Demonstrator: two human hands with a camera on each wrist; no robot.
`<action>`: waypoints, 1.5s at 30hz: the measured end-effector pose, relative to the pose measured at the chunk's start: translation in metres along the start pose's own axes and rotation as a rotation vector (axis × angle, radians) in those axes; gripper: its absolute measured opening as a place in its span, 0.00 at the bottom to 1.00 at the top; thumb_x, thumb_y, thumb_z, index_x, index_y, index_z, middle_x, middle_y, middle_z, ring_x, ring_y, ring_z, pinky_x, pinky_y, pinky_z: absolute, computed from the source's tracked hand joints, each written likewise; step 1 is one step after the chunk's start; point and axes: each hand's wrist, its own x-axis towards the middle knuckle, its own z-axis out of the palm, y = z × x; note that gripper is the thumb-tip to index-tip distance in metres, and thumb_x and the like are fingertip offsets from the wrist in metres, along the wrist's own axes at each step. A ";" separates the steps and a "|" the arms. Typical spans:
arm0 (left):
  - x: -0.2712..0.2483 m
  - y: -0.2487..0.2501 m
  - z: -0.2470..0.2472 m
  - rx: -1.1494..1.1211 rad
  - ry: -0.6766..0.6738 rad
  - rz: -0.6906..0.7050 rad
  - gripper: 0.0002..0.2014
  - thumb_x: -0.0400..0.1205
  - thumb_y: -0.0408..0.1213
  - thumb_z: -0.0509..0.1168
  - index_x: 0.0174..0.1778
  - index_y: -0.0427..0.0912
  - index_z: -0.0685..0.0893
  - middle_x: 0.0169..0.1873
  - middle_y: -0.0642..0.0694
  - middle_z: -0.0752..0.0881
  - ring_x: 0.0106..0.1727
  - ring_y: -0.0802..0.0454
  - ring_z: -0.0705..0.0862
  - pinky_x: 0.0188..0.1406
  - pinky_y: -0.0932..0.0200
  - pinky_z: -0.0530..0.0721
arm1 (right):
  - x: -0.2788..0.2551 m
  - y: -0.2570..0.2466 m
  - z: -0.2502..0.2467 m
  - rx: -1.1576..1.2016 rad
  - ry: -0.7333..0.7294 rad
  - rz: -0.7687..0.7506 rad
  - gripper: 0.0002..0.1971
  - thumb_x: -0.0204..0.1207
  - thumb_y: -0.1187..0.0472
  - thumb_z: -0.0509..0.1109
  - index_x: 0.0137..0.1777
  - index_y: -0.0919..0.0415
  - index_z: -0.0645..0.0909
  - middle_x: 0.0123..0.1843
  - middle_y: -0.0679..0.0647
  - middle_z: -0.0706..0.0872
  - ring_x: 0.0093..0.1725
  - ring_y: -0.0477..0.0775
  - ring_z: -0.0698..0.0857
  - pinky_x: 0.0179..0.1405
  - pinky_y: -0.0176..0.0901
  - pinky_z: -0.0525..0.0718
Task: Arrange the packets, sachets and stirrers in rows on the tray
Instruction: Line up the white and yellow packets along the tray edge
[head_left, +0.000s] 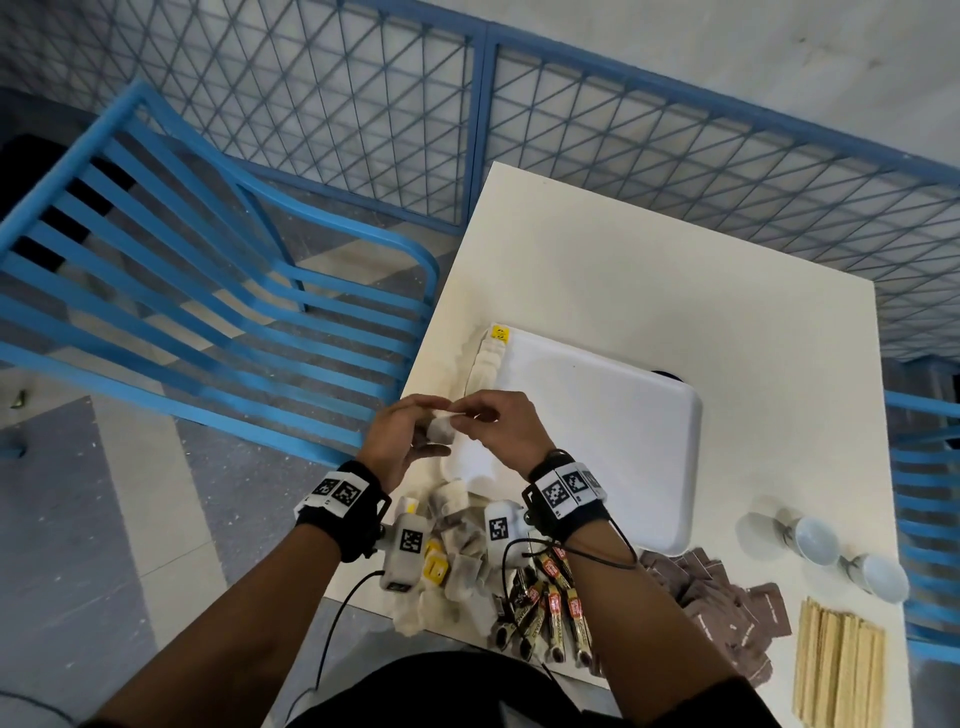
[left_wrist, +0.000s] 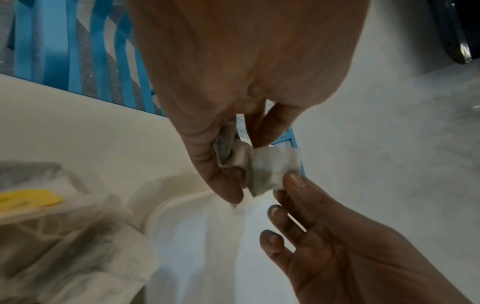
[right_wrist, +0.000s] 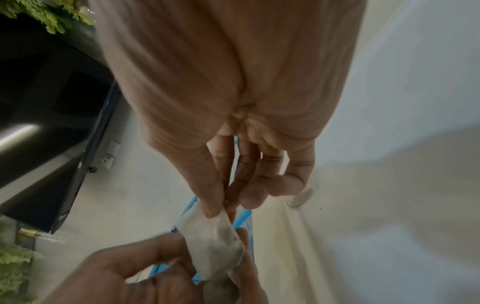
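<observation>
Both hands meet above the near left corner of the white tray (head_left: 597, 415). My left hand (head_left: 415, 431) grips a small bunch of tea bags (left_wrist: 225, 151) between thumb and fingers. My right hand (head_left: 478, 421) pinches the corner of one tea bag (left_wrist: 272, 168) from that bunch between thumb and forefinger (right_wrist: 207, 207). A row of tea bags (head_left: 488, 358) with a yellow tag lies along the tray's left edge. A loose pile of tea bags (head_left: 454, 545) sits at the table's near edge under my wrists.
Coffee stick sachets (head_left: 550, 603), brown sachets (head_left: 727, 597) and wooden stirrers (head_left: 836, 670) lie along the table's near edge, right of the pile. Two small white cups (head_left: 815, 540) stand right of the tray. A blue slatted chair (head_left: 208, 291) is left of the table.
</observation>
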 end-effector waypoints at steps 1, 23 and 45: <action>-0.002 0.000 0.001 -0.017 -0.037 -0.017 0.13 0.88 0.31 0.57 0.54 0.35 0.88 0.35 0.39 0.85 0.37 0.45 0.86 0.41 0.46 0.90 | 0.000 -0.001 -0.002 0.006 0.010 0.007 0.05 0.73 0.62 0.80 0.48 0.54 0.91 0.41 0.44 0.91 0.36 0.36 0.84 0.39 0.29 0.79; -0.009 -0.017 -0.004 0.213 -0.074 0.142 0.07 0.80 0.36 0.76 0.47 0.35 0.90 0.41 0.37 0.91 0.36 0.49 0.83 0.35 0.54 0.85 | 0.002 -0.011 -0.004 0.052 0.195 0.044 0.02 0.74 0.58 0.79 0.45 0.53 0.91 0.45 0.44 0.92 0.44 0.39 0.88 0.47 0.30 0.83; 0.011 -0.021 -0.011 0.212 0.006 0.084 0.06 0.84 0.28 0.68 0.54 0.38 0.88 0.43 0.38 0.90 0.39 0.44 0.85 0.36 0.51 0.86 | 0.009 0.020 -0.002 -0.052 0.230 0.182 0.03 0.74 0.58 0.78 0.43 0.50 0.86 0.41 0.46 0.91 0.41 0.51 0.89 0.48 0.44 0.86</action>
